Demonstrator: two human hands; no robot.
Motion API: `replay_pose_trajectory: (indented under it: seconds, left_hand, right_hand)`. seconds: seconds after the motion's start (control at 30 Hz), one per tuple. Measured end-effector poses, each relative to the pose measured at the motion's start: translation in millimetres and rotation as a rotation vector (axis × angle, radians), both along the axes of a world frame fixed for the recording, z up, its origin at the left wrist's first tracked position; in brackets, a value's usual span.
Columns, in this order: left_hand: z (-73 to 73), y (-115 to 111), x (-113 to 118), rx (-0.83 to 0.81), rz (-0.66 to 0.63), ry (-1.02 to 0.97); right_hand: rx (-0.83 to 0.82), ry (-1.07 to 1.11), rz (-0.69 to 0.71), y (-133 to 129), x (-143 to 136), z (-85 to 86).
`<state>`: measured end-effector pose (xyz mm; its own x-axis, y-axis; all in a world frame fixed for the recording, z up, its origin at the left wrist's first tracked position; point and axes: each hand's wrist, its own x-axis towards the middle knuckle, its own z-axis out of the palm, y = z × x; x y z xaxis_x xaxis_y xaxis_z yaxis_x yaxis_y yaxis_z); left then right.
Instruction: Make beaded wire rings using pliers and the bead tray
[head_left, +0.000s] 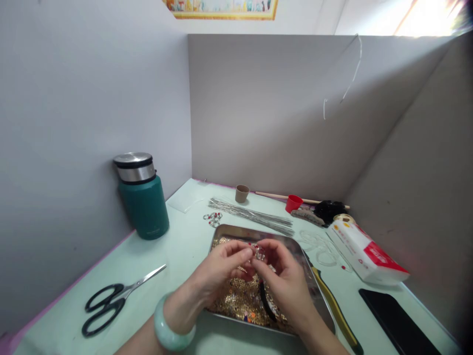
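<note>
My left hand (229, 264), with a pale green bangle (172, 328) at the wrist, and my right hand (284, 271) meet above a metal tray (330, 315). Between their fingertips is a small wire piece with clear and red beads (259, 253); the fingers of both hands are pinched on it. Gold beads (236, 298) cover much of the tray's bottom. Something black and curved (265, 301) lies among them, partly behind my right hand. Behind the tray rests a bundle of thin metal wires (254, 216), and a few red-beaded wire rings (213, 219) lie beside it.
Scissors (118, 298) and a green bottle (144, 204) are on the left. Behind stand a brown cup (242, 194) and a red cup (293, 203). To the right are yellow-handled pliers (338, 313), coiled clear strand (321, 249), a tissue pack (365, 251) and a black phone (399, 320).
</note>
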<state>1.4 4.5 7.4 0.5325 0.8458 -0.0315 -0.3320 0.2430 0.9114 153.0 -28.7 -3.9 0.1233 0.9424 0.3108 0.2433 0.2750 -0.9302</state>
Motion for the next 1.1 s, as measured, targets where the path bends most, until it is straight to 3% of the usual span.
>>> replay_pose_trajectory:
  seconds: [0.13,0.37,0.63,0.93,1.1]
  left_hand:
    - [2.7,-2.5,2.7,0.102,0.016,0.092]
    - [1.9,0.7,-0.3,0.079,0.095,0.071]
    - [8.6,-2.2,1.1,0.132,0.167,0.135]
    - [7.3,-1.7,0.1,0.165,0.148,0.133]
    - [0.6,1.7,-1.0,0.028,0.080,0.048]
  right_hand:
    - [0.127,-0.197,0.009,-5.3,-5.3,-1.2]
    - [-0.079,0.138,0.063,-1.2,-2.4,0.6]
    - [-0.040,0.087,0.066,-2.7,0.2,2.6]
    - [-0.009,0.020,0.030,-2.8,1.0,-1.6]
    - [-0.078,0.103,0.052,-2.7,-1.3,3.6]
